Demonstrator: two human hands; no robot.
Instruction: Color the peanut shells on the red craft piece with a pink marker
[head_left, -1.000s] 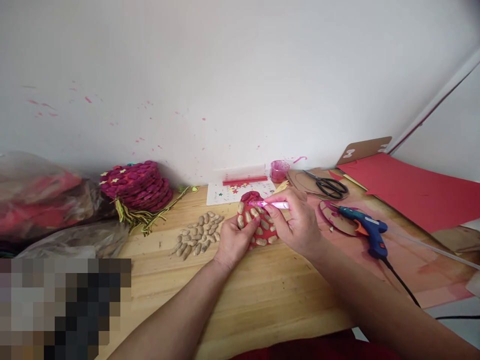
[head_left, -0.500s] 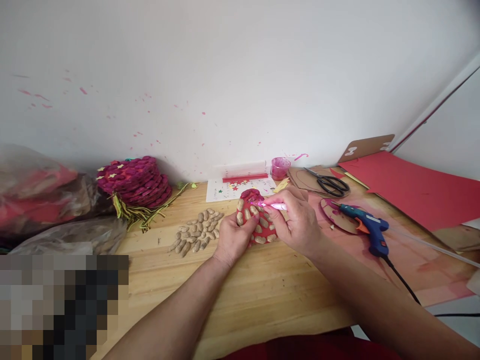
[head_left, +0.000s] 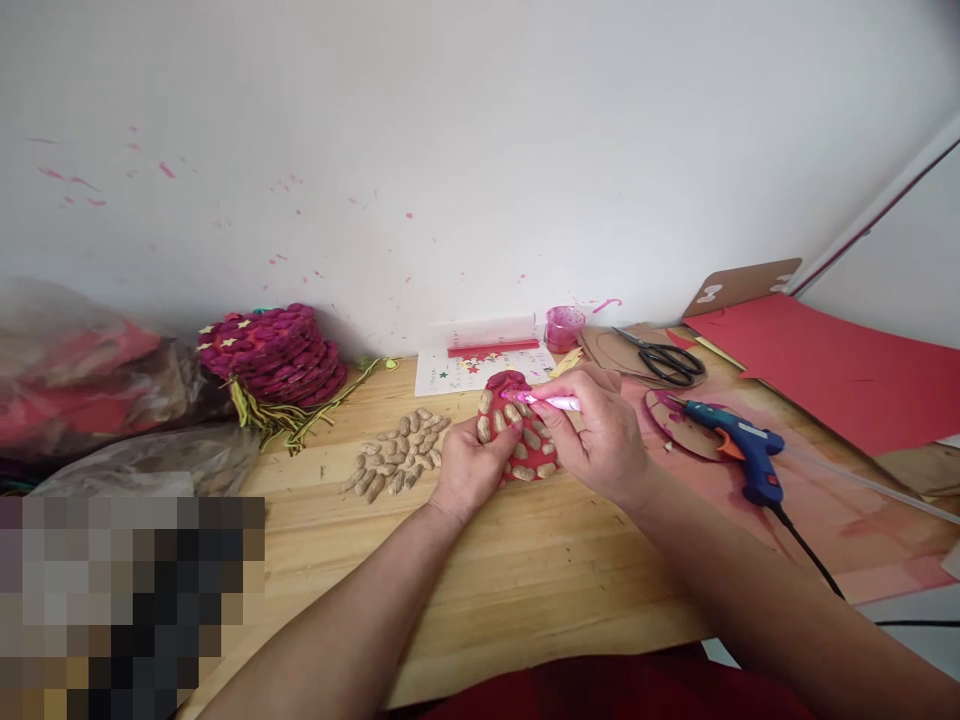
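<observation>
My left hand (head_left: 466, 472) grips the lower left edge of a red craft piece (head_left: 517, 432) studded with peanut shells, which rests on the wooden table (head_left: 487, 570). My right hand (head_left: 600, 435) is closed round a pink-and-white brush (head_left: 551, 402) whose tip touches the top of the piece, where the shells are painted magenta. A loose heap of peanut shells (head_left: 394, 460) lies just left of my left hand.
A stack of finished magenta pieces (head_left: 274, 355) with green fringe sits at the back left beside plastic bags (head_left: 97, 400). A pink paint cup (head_left: 562, 327), scissors (head_left: 664, 357), a blue glue gun (head_left: 739, 445) with its cord, and red paper (head_left: 840, 365) lie to the right.
The view has shifted slightly; both hands stay on the craft piece, with the brush tip moving only a little over its top.
</observation>
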